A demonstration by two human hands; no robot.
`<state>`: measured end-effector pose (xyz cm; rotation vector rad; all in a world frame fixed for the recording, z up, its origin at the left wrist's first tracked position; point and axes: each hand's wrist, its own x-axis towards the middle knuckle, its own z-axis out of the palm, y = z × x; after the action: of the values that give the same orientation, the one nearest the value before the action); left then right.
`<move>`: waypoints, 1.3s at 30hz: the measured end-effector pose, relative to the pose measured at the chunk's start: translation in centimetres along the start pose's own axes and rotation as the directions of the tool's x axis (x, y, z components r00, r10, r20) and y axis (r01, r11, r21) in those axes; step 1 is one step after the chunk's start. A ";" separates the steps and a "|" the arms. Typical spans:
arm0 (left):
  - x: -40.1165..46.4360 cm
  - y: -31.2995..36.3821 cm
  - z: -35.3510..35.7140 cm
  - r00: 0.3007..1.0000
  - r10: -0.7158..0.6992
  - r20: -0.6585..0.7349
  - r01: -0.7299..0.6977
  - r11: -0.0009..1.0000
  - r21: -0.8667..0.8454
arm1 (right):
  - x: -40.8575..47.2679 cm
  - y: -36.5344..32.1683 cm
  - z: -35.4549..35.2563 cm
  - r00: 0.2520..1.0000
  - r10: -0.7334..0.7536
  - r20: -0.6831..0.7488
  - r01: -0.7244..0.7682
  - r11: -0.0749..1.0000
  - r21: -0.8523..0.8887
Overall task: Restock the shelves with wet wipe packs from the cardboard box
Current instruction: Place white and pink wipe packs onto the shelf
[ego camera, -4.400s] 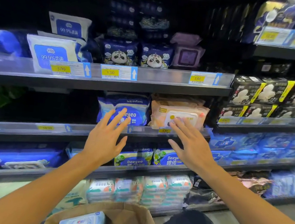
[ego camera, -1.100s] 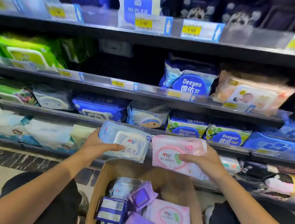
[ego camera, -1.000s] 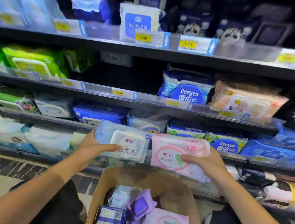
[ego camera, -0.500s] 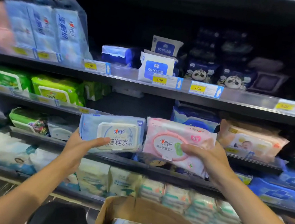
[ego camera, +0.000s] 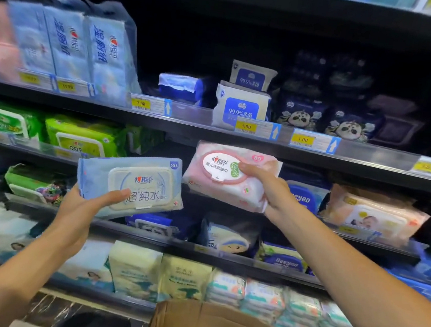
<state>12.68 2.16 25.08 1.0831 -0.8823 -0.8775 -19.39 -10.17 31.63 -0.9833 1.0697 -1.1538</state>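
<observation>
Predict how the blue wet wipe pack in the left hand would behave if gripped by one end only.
The blue wet wipe pack would probably sag: its film wrap looks soft and crinkled. The rigid flip lid likely stiffens the middle. The glossy film may be slippery, so the left hand supporting it from beneath seems sensible.

An open dark gap (ego camera: 177, 156) lay at centre frame on the second shelf level, between the lime-green lidded wipe packs (ego camera: 82, 137) and the blue round-labelled pack (ego camera: 304, 197) at right. The flat pink wet wipe pack (ego camera: 223, 180) in the right hand (ego camera: 270, 190) partly covered that gap's right part. The pale blue wet wipe pack (ego camera: 130, 185) in the left hand (ego camera: 81, 208) blocked the level below. The metal shelf edge with yellow price tags (ego camera: 266, 134) bounded the gap above. Dark clear space (ego camera: 195, 52) stood over the upper-centre shelf. The brown cardboard box (ego camera: 216, 323) occupied the bottom centre.
</observation>
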 end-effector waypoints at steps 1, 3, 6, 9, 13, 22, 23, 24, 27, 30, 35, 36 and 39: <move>0.1 0.1 -0.4 1.000 0.000 -0.006 0.000 1.000 -0.003 | 0.5 0.1 0.3 1.000 0.010 -0.006 -0.010 1.000 0.008; 0.0 0.2 -1.1 1.000 0.002 -0.007 -0.003 1.000 -0.012 | 1.3 0.6 0.6 1.000 0.028 -0.002 -0.028 0.999 0.034; -0.5 0.2 -1.5 1.000 -0.012 -0.029 0.012 1.000 -0.002 | 2.3 1.2 1.2 0.997 0.082 0.013 -0.083 0.993 0.078; -1.0 0.4 -1.4 1.000 -0.006 -0.031 0.006 1.000 -0.001 | 3.3 0.8 1.9 0.998 0.057 -0.007 -0.056 0.992 0.110; -1.7 0.5 -1.3 1.000 0.007 0.000 -0.007 1.000 0.012 | 4.4 -0.3 2.8 0.992 -0.009 -0.128 0.008 1.000 -0.003; -2.6 1.5 -1.6 0.999 0.027 0.041 -0.028 0.999 0.019 | 6.6 0.7 0.6 0.980 -0.186 -0.067 0.114 0.808 -0.578; -2.5 1.4 -1.6 0.999 0.023 0.045 -0.024 1.000 0.020 | 6.6 0.9 0.5 0.975 -0.218 -0.032 0.150 0.764 -0.627; -2.3 1.5 -1.4 0.999 0.017 0.051 -0.018 1.000 0.020 | 6.7 1.2 0.3 0.970 -0.243 -0.017 0.169 0.721 -0.672; -1.5 1.8 -0.7 0.998 0.019 0.063 -0.021 0.999 0.028 | 6.6 2.5 0.0 0.936 -0.351 -0.019 0.216 0.617 -0.757; -0.7 2.0 0.1 0.998 0.021 0.052 -0.023 0.999 0.042 | 5.5 3.5 0.2 0.883 -0.468 -0.014 0.251 0.499 -0.830; 1.2 1.9 0.8 1.000 0.007 0.005 -0.007 0.999 0.038 | 1.8 5.3 1.8 0.585 -0.726 0.362 0.693 0.215 -0.689; 1.6 1.8 0.9 1.000 -0.003 -0.008 0.003 0.999 0.036 | 1.1 5.4 2.4 0.567 -0.709 0.420 0.739 0.211 -0.640; 2.7 1.7 1.0 0.999 -0.036 -0.012 0.036 0.999 0.037 | -0.3 5.4 5.3 0.734 -0.512 0.447 0.672 0.446 -0.591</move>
<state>13.07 -0.26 27.33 1.1378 -0.8749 -0.8871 -13.12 -8.85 27.56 -2.2375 1.0415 -1.1277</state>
